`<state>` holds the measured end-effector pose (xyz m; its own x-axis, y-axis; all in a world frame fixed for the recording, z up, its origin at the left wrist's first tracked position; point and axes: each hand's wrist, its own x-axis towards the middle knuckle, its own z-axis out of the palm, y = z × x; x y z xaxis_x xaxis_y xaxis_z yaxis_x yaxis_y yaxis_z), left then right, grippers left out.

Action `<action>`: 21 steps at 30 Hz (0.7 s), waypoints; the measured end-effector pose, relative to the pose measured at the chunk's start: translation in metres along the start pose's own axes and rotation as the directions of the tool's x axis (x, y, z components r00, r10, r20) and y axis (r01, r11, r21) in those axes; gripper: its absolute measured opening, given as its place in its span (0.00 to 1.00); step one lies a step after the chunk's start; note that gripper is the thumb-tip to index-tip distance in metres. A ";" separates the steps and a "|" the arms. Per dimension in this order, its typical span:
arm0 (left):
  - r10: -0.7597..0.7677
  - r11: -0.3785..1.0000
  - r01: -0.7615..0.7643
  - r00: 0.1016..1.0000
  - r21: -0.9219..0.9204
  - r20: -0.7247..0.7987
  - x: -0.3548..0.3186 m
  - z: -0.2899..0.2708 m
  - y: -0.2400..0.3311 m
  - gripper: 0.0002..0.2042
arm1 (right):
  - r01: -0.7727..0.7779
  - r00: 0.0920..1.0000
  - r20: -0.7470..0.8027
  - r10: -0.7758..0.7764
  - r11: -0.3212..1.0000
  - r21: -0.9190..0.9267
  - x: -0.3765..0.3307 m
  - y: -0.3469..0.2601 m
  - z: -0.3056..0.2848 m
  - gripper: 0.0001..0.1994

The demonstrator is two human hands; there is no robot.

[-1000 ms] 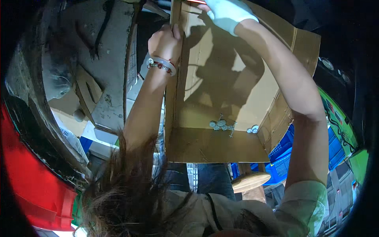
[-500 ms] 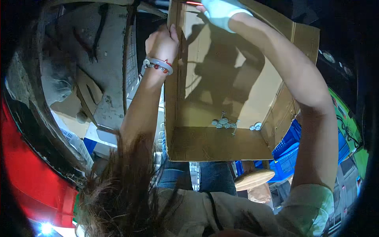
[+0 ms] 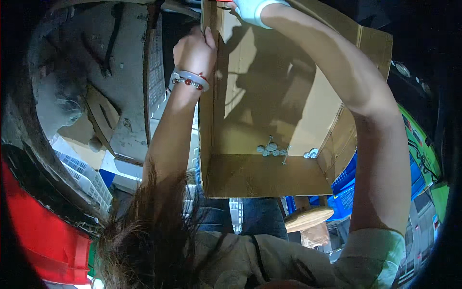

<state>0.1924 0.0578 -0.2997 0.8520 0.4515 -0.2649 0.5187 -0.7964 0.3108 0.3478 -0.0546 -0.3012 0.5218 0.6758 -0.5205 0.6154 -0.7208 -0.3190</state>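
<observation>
An open cardboard box (image 3: 269,180) stands tilted before me, its inside facing up toward me. At the upper part of its left wall, my left hand (image 3: 195,50) is closed on the edge, thumb up along the rim; a bangle and a bead bracelet circle that wrist. My right hand (image 3: 252,10), in a pale glove, reaches over the box to its far left corner. Its fingers are closed around a thin red object (image 3: 222,1), mostly cut off by the upper edge. Several small grey metal parts (image 3: 273,149) and two round ones (image 3: 311,153) lie low inside.
On the left is a worn grey panel (image 3: 130,96) with a plastic bag (image 3: 67,111) and a white crate (image 3: 89,178). A red bin (image 3: 43,231) stands lower left. Blue baskets (image 3: 344,200) and a round wooden stool seat (image 3: 308,220) are beyond the box's lower right.
My right hand has moved left toward the box's far left corner with the red object. The left hand keeps its hold on the box wall, shifted slightly.
</observation>
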 end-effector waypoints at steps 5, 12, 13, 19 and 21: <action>0.050 0.999 -0.050 0.998 0.001 -0.035 0.000 0.003 0.001 0.20 | -0.047 0.999 0.024 0.046 0.999 0.021 -0.001 0.000 0.003 0.13; 0.097 0.995 -0.095 0.991 0.017 -0.091 -0.002 0.004 0.000 0.17 | -0.026 1.000 -0.002 0.026 1.000 0.013 0.001 0.002 0.007 0.16; 0.121 0.993 -0.119 0.984 0.020 -0.130 -0.004 0.006 0.001 0.15 | -0.046 0.999 0.030 0.045 0.999 0.026 0.000 0.003 0.007 0.16; 0.044 0.999 -0.043 0.997 0.013 -0.056 -0.004 -0.003 -0.002 0.20 | -0.077 0.996 0.046 0.076 0.997 0.019 -0.003 -0.011 -0.002 0.19; 0.024 1.000 -0.024 1.000 -0.014 -0.012 -0.002 -0.002 -0.002 0.22 | -0.035 0.999 -0.036 0.036 0.999 0.027 -0.006 -0.013 0.003 0.19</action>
<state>0.1894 0.0592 -0.2980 0.8649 0.4373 -0.2465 0.4991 -0.8014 0.3297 0.3346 -0.0499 -0.2964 0.5644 0.6545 -0.5030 0.5807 -0.7479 -0.3217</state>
